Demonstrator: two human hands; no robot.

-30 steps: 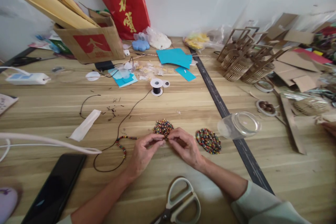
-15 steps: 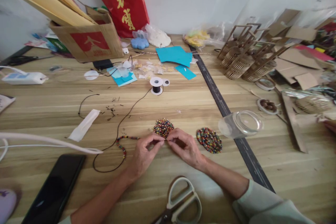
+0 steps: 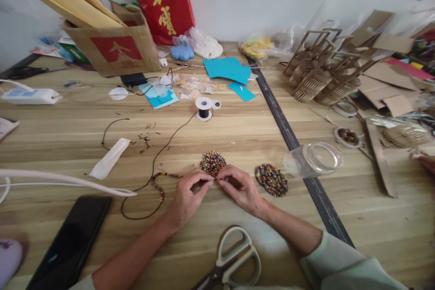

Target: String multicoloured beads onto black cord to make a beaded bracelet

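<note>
Thumb meets forefinger on my left hand [image 3: 190,195] and right hand [image 3: 240,191], tips nearly touching; what they pinch I can't tell. Loose beads [image 3: 212,162] lie just beyond both; the beaded strand [image 3: 154,183] runs leftward from my left hand, then curls towards me.

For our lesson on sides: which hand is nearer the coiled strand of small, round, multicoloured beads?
Right. The right hand is just left of the coiled strand, not touching it; the left hand is farther left.
</note>
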